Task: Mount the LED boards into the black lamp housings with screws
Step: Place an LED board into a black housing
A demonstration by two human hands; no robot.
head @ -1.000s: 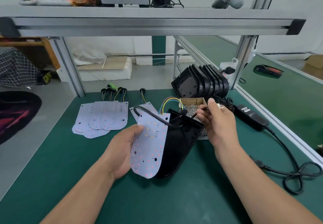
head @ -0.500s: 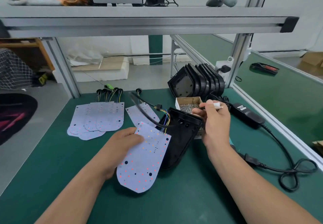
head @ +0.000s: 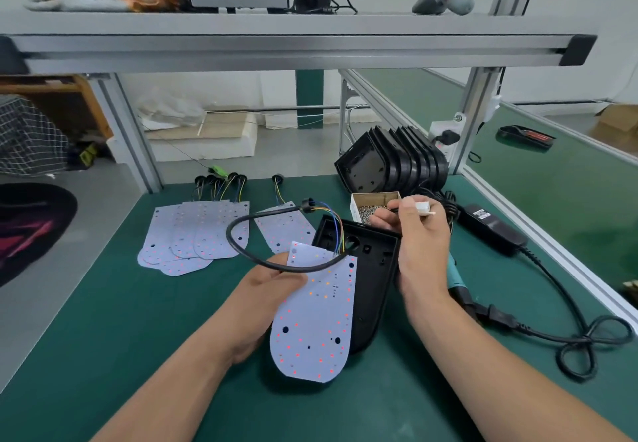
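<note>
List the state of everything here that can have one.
left hand: holds the board
board: tilted, overlapping the housing, unmounted
housing: open side up, no board seated
cable: looped, wired to the board
right hand: pinches a white plug
white plug: held, unconnected
screw box: open, screws inside
spare boards: flat, overlapping
spare housings: stacked on edge
</note>
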